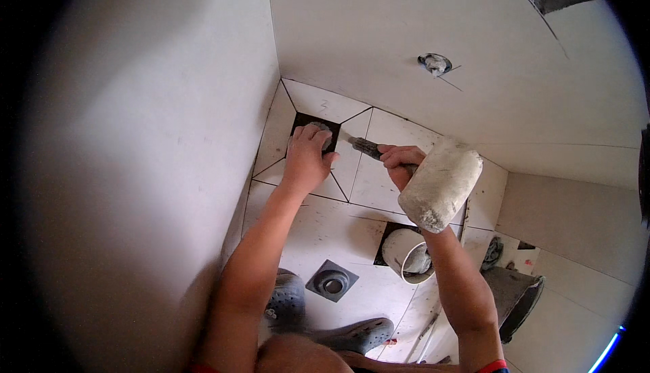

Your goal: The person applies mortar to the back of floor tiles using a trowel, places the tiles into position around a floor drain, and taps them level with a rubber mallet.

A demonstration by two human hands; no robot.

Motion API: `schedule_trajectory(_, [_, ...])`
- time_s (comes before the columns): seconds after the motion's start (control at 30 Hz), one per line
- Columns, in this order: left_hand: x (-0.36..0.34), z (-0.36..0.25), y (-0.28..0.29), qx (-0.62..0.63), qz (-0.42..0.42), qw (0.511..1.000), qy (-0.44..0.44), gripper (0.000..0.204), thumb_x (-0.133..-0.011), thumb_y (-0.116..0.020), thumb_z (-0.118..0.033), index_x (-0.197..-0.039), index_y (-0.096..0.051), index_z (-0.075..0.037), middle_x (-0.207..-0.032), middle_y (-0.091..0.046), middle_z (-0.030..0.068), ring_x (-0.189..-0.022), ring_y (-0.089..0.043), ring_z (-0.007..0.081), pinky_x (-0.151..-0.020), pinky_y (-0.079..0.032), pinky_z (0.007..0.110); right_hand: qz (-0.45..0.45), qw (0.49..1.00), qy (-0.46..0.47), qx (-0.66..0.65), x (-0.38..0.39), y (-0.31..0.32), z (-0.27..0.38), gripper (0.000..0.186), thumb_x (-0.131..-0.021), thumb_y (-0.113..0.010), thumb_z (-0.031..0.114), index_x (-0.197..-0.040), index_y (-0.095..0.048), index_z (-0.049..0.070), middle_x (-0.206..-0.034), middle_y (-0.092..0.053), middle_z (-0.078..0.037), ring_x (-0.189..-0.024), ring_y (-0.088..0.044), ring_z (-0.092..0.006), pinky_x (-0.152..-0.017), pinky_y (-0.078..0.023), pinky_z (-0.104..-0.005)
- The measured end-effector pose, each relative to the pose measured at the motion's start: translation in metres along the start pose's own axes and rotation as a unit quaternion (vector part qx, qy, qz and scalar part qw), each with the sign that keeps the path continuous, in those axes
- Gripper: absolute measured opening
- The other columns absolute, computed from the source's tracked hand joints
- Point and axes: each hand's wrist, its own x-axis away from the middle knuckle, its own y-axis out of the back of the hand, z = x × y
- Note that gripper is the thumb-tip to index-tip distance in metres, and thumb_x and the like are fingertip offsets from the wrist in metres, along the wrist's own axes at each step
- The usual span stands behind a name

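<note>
My left hand (308, 156) rests palm down over a dark square opening (302, 124) in the white tiled floor, near the corner of two white walls. Something grey shows under its fingers; I cannot tell what it is. My right hand (401, 164) grips the dark handle (365, 147) of a mallet. Its big pale, mortar-stained head (440, 183) points toward me, and the handle's tip points toward my left hand.
White floor tiles (369, 187) with dark joints lie around the opening. A second cutout holds a white pipe end (408, 254). A grey square drain cover (332, 281) lies near my grey clogs (288, 300). A dark pan (514, 298) sits at right. A wall outlet hole (434, 63) is above.
</note>
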Motion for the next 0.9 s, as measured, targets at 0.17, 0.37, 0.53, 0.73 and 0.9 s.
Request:
schedule_trajectory(0.17, [-0.004,0.010,-0.006,-0.018,0.052,0.998,0.012,0.031,-0.071,-0.083,-0.020,-0.094,-0.070,-0.004,-0.089,-0.063,0.0122,-0.093,-0.058,0.0336,-0.082,-0.048,0.044,0.011,1.000,-0.002,-0.009,-0.003,-0.002,0.007,0.009,-0.088,-0.064,-0.005,-0.091,-0.063,0.003,-0.091,-0.068,-0.008,-0.096,-0.070,-0.0251,-0.092,-0.057,-0.0405])
schedule_trajectory(0.37, [-0.004,0.009,-0.009,0.013,0.085,0.996,0.027,0.028,-0.074,-0.082,-0.018,-0.097,-0.072,-0.005,-0.088,-0.064,0.0112,-0.093,-0.059,0.0306,-0.083,-0.048,0.041,0.055,0.997,-0.026,-0.041,-0.003,-0.006,0.023,0.007,-0.088,-0.065,-0.001,-0.092,-0.065,0.005,-0.091,-0.068,-0.007,-0.098,-0.069,-0.0255,-0.093,-0.056,-0.0412])
schedule_trajectory(0.53, [-0.003,0.003,-0.002,0.054,0.108,0.990,0.067,0.026,-0.075,-0.081,-0.012,-0.098,-0.072,-0.004,-0.092,-0.064,0.0108,-0.095,-0.060,0.0286,-0.085,-0.048,0.039,0.096,0.994,-0.044,-0.012,0.003,-0.007,0.029,0.008,-0.087,-0.067,0.000,-0.092,-0.065,0.007,-0.092,-0.068,-0.007,-0.100,-0.069,-0.0257,-0.091,-0.056,-0.0408])
schedule_trajectory(0.73, [-0.003,0.007,-0.001,0.063,0.118,0.990,0.048,0.026,-0.076,-0.080,-0.012,-0.098,-0.071,-0.003,-0.095,-0.064,0.0102,-0.096,-0.060,0.0294,-0.086,-0.048,0.039,0.119,0.992,-0.050,0.012,0.006,-0.006,0.033,0.006,-0.086,-0.067,0.002,-0.090,-0.064,0.006,-0.090,-0.068,-0.007,-0.096,-0.070,-0.0257,-0.087,-0.057,-0.0389])
schedule_trajectory(0.9, [-0.004,0.009,-0.003,0.054,0.116,0.991,0.033,0.027,-0.075,-0.080,-0.013,-0.098,-0.070,-0.003,-0.095,-0.064,0.0099,-0.100,-0.058,0.0305,-0.089,-0.047,0.040,0.110,0.991,-0.068,-0.027,0.002,-0.002,0.034,0.006,-0.084,-0.067,0.001,-0.086,-0.064,0.006,-0.087,-0.069,-0.007,-0.094,-0.070,-0.0253,-0.083,-0.057,-0.0381])
